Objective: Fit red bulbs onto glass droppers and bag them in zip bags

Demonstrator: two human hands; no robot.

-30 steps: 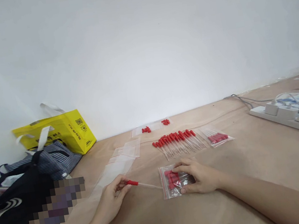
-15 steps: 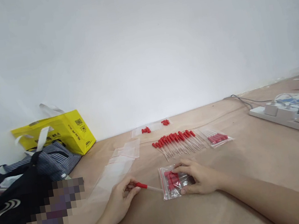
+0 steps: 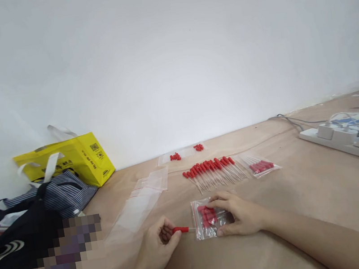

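Observation:
My left hand pinches the red bulb of a thin glass dropper, whose clear stem runs into the mouth of a small clear zip bag. My right hand lies on that bag with its fingers curled on the plastic, holding it down on the tan table; several red-bulbed droppers lie inside. A row of loose red-bulbed droppers lies just beyond the bag.
Another filled bag sits right of the row, with two more near the wall. Empty clear bags lie to the left. A yellow bag, a striped bag and a black bag stand far left; a power strip at right.
My left hand has moved right towards the bag, pushing the dropper further in; less of its stem shows outside. My right hand has stayed on the bag.

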